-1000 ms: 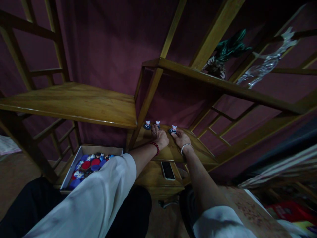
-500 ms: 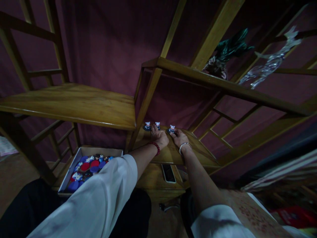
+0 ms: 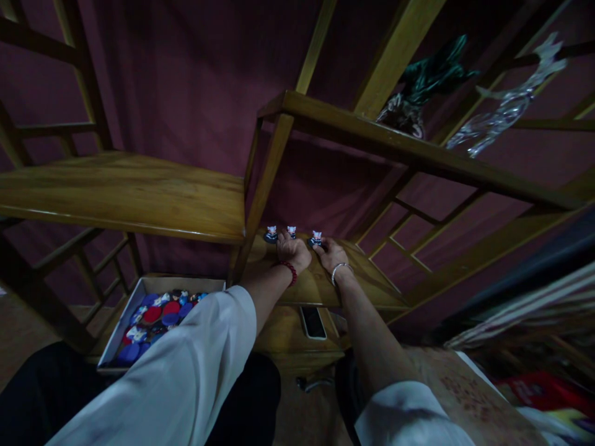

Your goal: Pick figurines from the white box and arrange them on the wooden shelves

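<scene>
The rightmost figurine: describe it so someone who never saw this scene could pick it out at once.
On the wooden shelf unit, find the board just above the phone. Near its back edge stand three small, pale-headed figurines. The rightmost figurine stands apart from the left pair, touched by the right hand.

The left figurine (image 3: 271,234) is small and stands upright on a dark round base, its pale head topped by pointed ears above a dark body. The middle figurine (image 3: 291,231), just beside it, shows the same pale head, its lower part mostly hidden. The right figurine (image 3: 316,238), similar and upright on a dark base, sits farther along the wooden shelf (image 3: 320,285), slightly nearer its front.
</scene>
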Available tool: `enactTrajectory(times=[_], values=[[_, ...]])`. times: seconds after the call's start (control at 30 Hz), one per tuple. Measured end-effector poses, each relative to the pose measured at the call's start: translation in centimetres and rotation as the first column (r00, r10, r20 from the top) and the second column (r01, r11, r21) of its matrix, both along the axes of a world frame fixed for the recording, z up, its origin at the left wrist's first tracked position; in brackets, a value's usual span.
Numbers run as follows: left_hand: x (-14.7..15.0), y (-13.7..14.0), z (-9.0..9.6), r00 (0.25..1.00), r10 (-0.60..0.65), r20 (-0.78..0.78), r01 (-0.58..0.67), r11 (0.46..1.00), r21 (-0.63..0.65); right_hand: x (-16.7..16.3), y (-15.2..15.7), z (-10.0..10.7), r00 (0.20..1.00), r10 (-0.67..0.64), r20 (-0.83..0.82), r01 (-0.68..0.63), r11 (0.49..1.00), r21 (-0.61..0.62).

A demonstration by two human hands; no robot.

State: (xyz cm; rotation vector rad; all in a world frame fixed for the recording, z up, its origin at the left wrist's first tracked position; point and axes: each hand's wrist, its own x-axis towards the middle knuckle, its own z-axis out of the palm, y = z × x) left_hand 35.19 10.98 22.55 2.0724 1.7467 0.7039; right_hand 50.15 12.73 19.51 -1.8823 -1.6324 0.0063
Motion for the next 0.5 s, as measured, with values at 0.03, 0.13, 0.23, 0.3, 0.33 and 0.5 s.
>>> enactTrajectory(times=[0.03, 0.13, 0.23, 0.3, 0.33, 0.5], values=[[-0.05, -0.07, 0.01, 1.0, -0.008, -0.002, 0.008, 1.0, 0.002, 0.03, 0.04, -0.05, 1.0, 0.001, -0.007, -0.001, 1.0, 0.003], [-0.19, -0.29, -0.05, 0.999, -0.033, -0.008, 0.033, 0.999, 0.019, 0.08, 0.13, -0.16, 1.0, -0.005, -0.023, 0.005, 1.0, 0.01], [-0.29, -0.51, -0.08, 0.998, -0.063, -0.028, 0.064, 0.997, 0.035, 0.08, 0.17, -0.18, 1.0, -0.009, -0.017, 0.009, 1.0, 0.019], [-0.31, -0.64, -0.04, 0.996, -0.082, -0.043, 0.083, 0.996, 0.038, 0.05, 0.16, -0.11, 1.0, -0.018, 0.007, 0.018, 1.0, 0.017], [-0.31, -0.7, -0.03, 0.995, -0.091, -0.05, 0.093, 0.995, 0.039, 0.02, 0.14, -0.05, 0.999, -0.023, 0.022, 0.022, 1.0, 0.009], [-0.27, -0.78, -0.32, 0.99, -0.125, -0.06, 0.129, 0.989, 0.067, -0.18, -0.02, 0.19, 0.996, -0.039, 0.076, 0.041, 0.999, -0.027]])
